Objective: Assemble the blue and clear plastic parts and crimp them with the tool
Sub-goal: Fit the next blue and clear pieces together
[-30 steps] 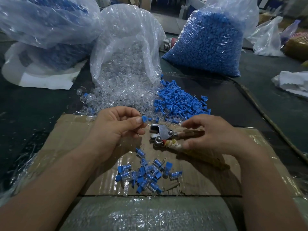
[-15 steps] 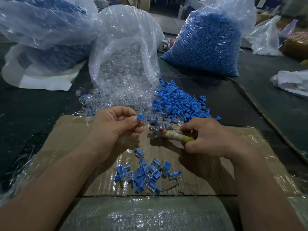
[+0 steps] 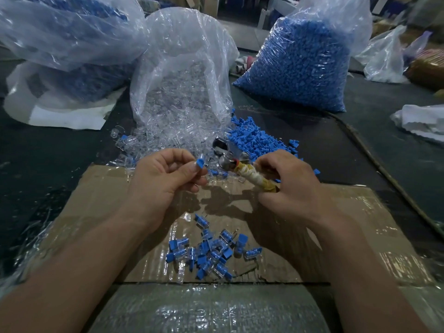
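My left hand [image 3: 165, 181] pinches a small blue and clear part [image 3: 200, 162] between thumb and fingertips above the cardboard. My right hand [image 3: 288, 186] grips the taped handle of the crimping tool [image 3: 249, 175], whose metal head [image 3: 228, 157] points up and left toward the loose blue parts [image 3: 257, 140]. Loose clear parts [image 3: 168, 138] spill from an open bag just behind my left hand. A heap of assembled blue and clear pieces [image 3: 211, 253] lies on the cardboard [image 3: 336, 236] between my forearms.
A full bag of blue parts [image 3: 302, 66] stands at the back right, the clear-parts bag [image 3: 182, 75] at centre, another bag [image 3: 67, 37] at back left. White plastic bags [image 3: 382, 56] lie far right. A cord [image 3: 374, 162] runs along the dark table at the right.
My right hand closed round the tool's handles and lifted its head up toward the blue pile. My left hand stayed in place, raising the part slightly.
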Motion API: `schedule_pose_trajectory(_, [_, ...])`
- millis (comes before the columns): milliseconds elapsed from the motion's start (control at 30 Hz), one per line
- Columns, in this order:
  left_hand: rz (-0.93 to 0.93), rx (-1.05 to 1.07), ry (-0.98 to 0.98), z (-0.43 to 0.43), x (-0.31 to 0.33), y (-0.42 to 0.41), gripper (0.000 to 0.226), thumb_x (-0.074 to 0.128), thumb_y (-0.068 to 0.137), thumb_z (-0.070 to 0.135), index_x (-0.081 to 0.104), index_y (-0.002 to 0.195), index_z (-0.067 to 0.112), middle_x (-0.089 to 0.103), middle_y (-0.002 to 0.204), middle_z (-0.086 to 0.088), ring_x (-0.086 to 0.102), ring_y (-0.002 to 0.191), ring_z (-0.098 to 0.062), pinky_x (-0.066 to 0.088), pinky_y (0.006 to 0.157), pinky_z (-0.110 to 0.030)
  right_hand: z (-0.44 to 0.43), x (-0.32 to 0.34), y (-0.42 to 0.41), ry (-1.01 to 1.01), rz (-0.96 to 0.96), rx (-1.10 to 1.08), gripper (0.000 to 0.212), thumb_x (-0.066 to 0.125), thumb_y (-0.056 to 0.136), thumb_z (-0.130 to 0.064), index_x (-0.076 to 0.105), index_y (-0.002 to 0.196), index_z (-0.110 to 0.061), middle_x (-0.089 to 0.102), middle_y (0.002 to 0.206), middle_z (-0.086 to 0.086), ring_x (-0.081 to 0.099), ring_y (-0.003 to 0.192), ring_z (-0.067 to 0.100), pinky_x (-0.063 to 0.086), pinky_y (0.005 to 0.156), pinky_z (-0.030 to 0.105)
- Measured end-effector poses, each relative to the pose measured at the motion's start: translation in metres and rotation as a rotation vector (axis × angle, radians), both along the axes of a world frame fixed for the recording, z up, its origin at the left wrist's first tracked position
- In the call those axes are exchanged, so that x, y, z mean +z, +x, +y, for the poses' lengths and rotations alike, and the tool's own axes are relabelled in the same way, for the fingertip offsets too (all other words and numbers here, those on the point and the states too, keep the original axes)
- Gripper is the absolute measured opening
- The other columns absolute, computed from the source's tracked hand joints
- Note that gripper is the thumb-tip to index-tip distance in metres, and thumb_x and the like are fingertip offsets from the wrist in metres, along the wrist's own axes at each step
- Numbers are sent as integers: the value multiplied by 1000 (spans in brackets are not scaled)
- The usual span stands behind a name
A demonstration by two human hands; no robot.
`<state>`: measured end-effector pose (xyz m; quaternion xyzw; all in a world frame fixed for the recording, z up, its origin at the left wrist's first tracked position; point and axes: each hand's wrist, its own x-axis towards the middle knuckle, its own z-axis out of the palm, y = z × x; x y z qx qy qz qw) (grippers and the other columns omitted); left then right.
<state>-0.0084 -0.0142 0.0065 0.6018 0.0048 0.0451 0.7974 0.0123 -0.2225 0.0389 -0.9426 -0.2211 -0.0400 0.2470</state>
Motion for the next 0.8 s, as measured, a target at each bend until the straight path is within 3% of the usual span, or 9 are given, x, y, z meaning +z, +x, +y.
schedule_pose_trajectory(133, [-39, 20, 20, 0, -2, 0, 8, 63, 65, 12, 66, 70, 17, 70, 65, -7, 67, 57, -14, 51, 50, -17, 7, -3, -3, 5, 18, 25, 37, 65, 71, -12, 42, 96, -27, 36, 86, -21, 41, 82, -4, 31, 69, 5])
schedule_pose_trajectory(300, [-53, 42, 33, 0, -2, 1, 9, 63, 65, 12, 63, 74, 12, 69, 64, -6, 67, 57, -14, 51, 49, -16, 12, -4, -4, -8, 54, 50, 37, 64, 71, -14, 41, 98, -28, 37, 88, -20, 42, 82, 0, 33, 69, 11])
schedule_pose_trajectory(500, [-65, 48, 70, -2, 1, -1, 13, 61, 65, 12, 60, 78, 8, 69, 64, -4, 66, 56, -9, 50, 49, -15, 15, -6, -6, 4, 105, 68, 31, 66, 75, -16, 49, 100, -24, 54, 92, -7, 49, 84, 8, 43, 72, 23])
schedule_pose_trajectory(667, [-81, 59, 90, -4, 3, -3, 11, 60, 66, 10, 59, 77, 8, 69, 62, -3, 64, 54, -8, 50, 49, -14, 16, -4, -7, -5, 98, 77, 28, 66, 75, -17, 49, 96, -26, 50, 85, -15, 49, 80, 6, 42, 71, 22])
schedule_pose_trajectory(800, [-79, 70, 100, -6, 7, -7, 13, 59, 64, 14, 59, 76, 9, 67, 60, -2, 63, 52, -7, 49, 48, -14, 20, -4, -8, 7, 85, 76, 29, 66, 75, -17, 58, 103, -18, 61, 92, -3, 54, 84, 14, 48, 79, 37])
